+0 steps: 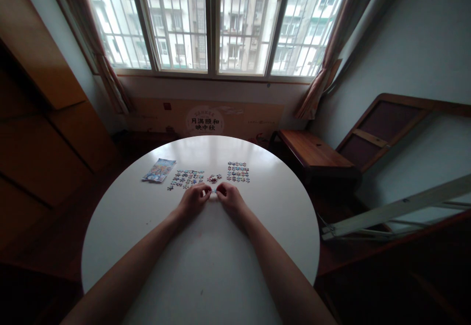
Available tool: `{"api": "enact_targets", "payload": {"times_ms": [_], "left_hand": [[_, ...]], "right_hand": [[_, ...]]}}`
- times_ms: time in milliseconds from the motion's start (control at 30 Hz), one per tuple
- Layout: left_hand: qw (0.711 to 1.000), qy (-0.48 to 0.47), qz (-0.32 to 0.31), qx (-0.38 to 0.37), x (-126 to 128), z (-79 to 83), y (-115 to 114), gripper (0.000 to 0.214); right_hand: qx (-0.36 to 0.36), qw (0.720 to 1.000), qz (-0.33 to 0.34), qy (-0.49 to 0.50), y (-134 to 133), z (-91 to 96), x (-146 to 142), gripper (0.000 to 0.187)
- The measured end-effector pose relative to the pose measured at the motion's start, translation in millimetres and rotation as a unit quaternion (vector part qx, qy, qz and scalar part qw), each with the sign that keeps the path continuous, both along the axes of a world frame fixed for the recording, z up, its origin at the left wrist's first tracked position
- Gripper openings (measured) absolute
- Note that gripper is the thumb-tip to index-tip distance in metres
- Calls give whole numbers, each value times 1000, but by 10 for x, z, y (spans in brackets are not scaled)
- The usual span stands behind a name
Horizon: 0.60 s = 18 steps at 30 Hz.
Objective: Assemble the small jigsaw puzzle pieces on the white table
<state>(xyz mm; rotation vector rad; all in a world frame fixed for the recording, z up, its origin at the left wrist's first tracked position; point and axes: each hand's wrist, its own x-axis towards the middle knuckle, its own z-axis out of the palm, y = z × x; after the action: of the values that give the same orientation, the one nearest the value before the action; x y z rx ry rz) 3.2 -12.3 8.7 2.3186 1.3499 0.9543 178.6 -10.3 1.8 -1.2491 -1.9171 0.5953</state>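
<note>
My left hand (194, 198) and my right hand (228, 196) rest side by side on a round white table (206, 266), fingertips meeting in a pinch over a small jigsaw piece (214, 191). Just beyond the fingers lie a small cluster of reddish pieces (214, 178), a patch of joined pieces (186, 178) to the left and a neat block of pieces (238, 172) to the right. A colourful picture card (159, 170) lies further left. Both hands have their fingers curled closed.
A dark wooden bench (312, 150) stands right of the table under a large barred window (213, 20). A wooden frame (386, 128) and a pale ladder (397, 207) lean at the right. Wooden cabinets (44, 119) fill the left side.
</note>
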Motion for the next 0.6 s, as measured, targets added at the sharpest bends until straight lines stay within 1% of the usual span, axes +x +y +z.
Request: {"api": "enact_targets", "payload": {"times_ms": [600], "left_hand": [[1000,15,-3,12,-11,-6,4,13]], "right_hand": [[4,1000,2,3,-8,0,3,8]]}}
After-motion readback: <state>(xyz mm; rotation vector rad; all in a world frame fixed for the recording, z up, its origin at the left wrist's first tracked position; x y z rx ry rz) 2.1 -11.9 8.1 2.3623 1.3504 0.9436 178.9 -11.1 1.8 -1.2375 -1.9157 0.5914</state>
